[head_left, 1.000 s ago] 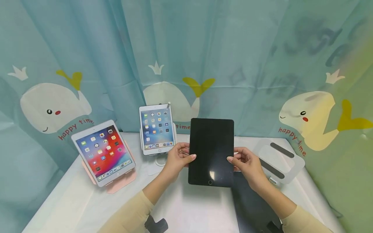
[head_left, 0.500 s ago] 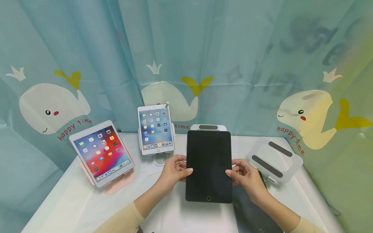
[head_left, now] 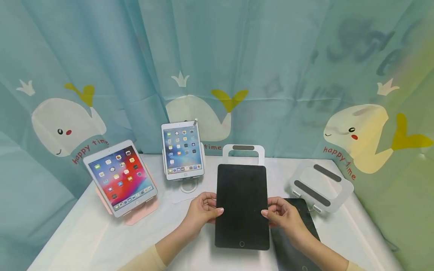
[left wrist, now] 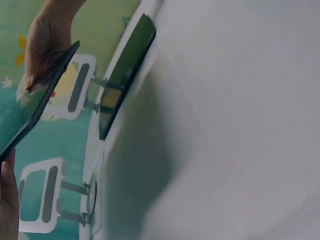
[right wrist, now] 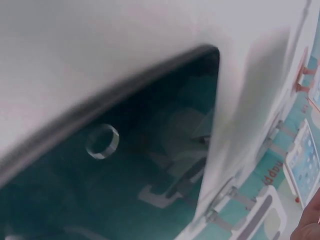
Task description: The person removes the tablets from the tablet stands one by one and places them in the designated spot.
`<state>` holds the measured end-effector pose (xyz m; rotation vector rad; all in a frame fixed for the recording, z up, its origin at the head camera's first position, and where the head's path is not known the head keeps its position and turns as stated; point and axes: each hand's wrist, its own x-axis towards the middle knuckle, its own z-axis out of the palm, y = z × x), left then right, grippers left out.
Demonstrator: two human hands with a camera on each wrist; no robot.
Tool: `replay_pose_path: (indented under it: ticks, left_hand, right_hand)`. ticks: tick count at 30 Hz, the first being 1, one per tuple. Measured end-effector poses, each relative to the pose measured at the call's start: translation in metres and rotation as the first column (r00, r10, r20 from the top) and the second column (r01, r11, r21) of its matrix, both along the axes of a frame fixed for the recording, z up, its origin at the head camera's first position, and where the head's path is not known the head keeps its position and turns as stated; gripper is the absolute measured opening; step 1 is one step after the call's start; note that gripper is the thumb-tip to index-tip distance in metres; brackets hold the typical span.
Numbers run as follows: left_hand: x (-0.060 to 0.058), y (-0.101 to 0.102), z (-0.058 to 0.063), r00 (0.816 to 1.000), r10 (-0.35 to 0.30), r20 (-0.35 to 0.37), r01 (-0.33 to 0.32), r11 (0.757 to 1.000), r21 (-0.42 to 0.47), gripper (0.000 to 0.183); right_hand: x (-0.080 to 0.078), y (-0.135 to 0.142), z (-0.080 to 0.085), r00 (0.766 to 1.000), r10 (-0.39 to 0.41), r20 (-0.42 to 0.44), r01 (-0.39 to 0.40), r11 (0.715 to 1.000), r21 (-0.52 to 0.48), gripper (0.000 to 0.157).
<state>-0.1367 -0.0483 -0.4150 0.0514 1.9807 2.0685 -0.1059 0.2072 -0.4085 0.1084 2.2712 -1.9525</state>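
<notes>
A black tablet point(head_left: 242, 207) is held up over the table between both hands, screen facing me, home button at the bottom. My left hand point(head_left: 200, 212) pinches its left edge, thumb on the front and fingers behind. On the opposite edge, my right hand point(head_left: 288, 220) has the same pinch. In the left wrist view the tablet point(left wrist: 42, 102) shows edge-on, tilted, with the right hand point(left wrist: 47, 42) at its upper end. Behind it stands a white tablet stand point(head_left: 244, 147), its lower part hidden. A second black tablet point(head_left: 293, 241) lies on the table, partly under my right forearm.
Another white stand point(head_left: 333, 205) with grey pads stands at the right. At the left, a white tablet point(head_left: 120, 178) rests on a pink stand point(head_left: 142, 212). A second white tablet point(head_left: 182, 150) leans on a stand near the curtain point(head_left: 271, 56) at the table's back.
Both hands have lowered the black tablet and drawn it nearer. The white stand behind it has come into view above its top edge.
</notes>
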Motion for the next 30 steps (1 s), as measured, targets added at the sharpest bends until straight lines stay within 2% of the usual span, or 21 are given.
replay_pose_path:
  ticks: [8,12,21,30]
  left_hand:
    - [0.002,0.000,-0.019,0.998,-0.018,0.053,0.019,1.000,-0.023,0.048]
    - [0.005,-0.001,-0.029,0.998,-0.021,0.057,0.023,0.999,-0.033,0.048]
    - [0.010,0.001,-0.044,0.996,-0.050,0.079,0.052,0.998,-0.023,0.046]
    - [0.008,0.003,-0.062,0.992,-0.071,0.105,0.077,0.996,-0.051,0.047]
  right_hand:
    - [0.002,0.003,-0.016,0.999,0.046,0.021,-0.046,0.999,-0.008,0.041]
    - [0.004,0.002,-0.024,0.997,0.058,0.049,-0.058,0.998,-0.015,0.042]
    - [0.006,0.006,-0.033,0.992,0.091,0.089,-0.089,0.995,-0.033,0.042]
    - [0.008,0.007,-0.047,0.979,0.061,0.193,-0.064,0.998,0.008,0.037]
